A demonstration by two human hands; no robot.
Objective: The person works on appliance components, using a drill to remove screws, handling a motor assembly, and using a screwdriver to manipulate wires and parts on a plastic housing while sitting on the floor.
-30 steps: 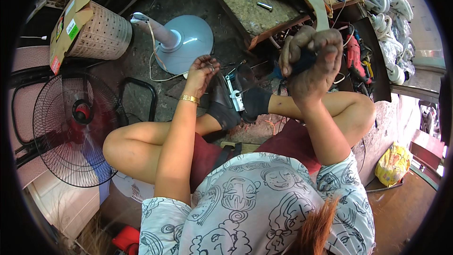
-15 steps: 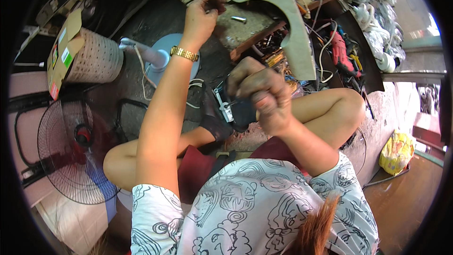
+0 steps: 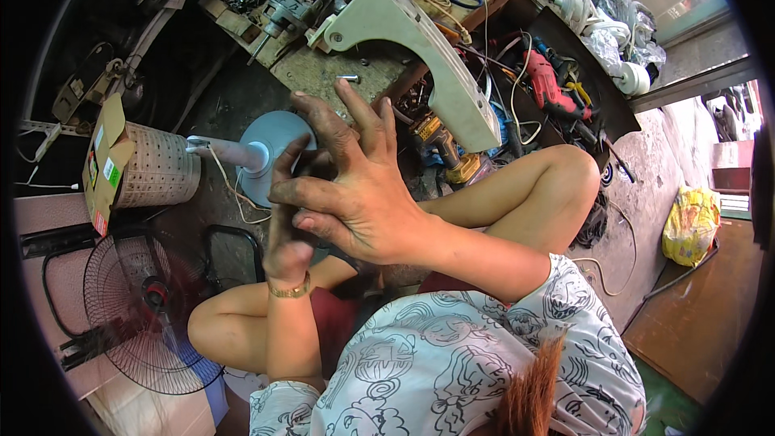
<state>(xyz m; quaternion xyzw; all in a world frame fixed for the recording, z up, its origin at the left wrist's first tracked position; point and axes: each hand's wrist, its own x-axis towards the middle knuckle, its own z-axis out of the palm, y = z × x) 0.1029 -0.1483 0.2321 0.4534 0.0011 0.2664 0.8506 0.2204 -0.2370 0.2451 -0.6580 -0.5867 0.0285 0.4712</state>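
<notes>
My right hand is raised in the middle of the view, its smudged fingers spread apart, with nothing seen in its grip. Partly behind it is my left hand, with a gold bracelet on the wrist. The two hands overlap, and most of the left fingers are covered or in shadow. Whether something small sits between the hands I cannot make out. Beyond my fingertips, a short metal pin lies on a worn wooden board. A large off-white curved plastic housing rests across the board's right side.
A motor with a shaft sits at the back. To the right are a yellow drill and a red power tool in a dark tray. At left stand a grey round base with a post, a perforated bin and a fan.
My left hand has come back from the board toward my body. My right hand has moved left to meet it, and its curled fingers have spread. The view has shifted.
</notes>
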